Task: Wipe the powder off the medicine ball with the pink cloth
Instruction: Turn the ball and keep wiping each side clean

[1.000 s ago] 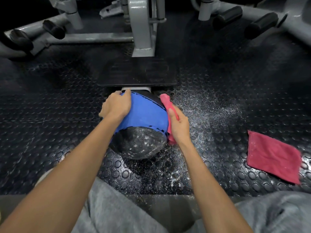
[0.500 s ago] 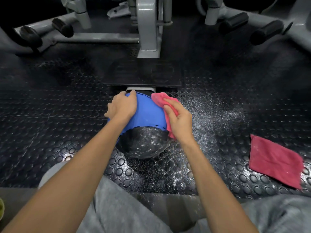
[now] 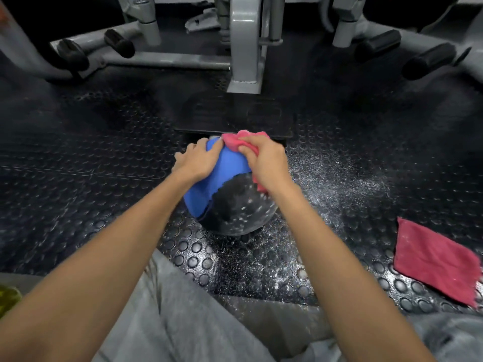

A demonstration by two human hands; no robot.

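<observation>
Most of the view taken up by a black studded rubber floor (image 3: 78, 178), dusted white with powder (image 3: 334, 173) right of centre and on toward the near side. Along the far edge, a grey gym machine (image 3: 245, 48), with black padded rollers (image 3: 428, 61) out to either side and a flat black plate (image 3: 235, 116) at its foot. Across the bottom, grey trousers (image 3: 183, 322), with two bare forearms reaching out over them. Next in size, the medicine ball (image 3: 232, 202): on the floor at centre, just in front of the black plate, blue panel turned up and to the left, black panel facing the camera and flecked with white powder. Well apart to the right, flat on the floor, a second cloth (image 3: 436, 262), reddish pink, lightly speckled white. Left hand (image 3: 198, 160) on the ball's upper left, its fingers curved over the blue surface and holding it. Right hand (image 3: 266, 160) at the ball's top right, fingers (image 3: 248, 150) curled tight around the bunched pink cloth (image 3: 235, 142) and pressing it against the top of the ball. One end of that cloth sticking out past the knuckles on the far side, another scrap showing below the wrist against the black panel. Left thumb just beside the cloth's near edge; touching or not, impossible to tell.
</observation>
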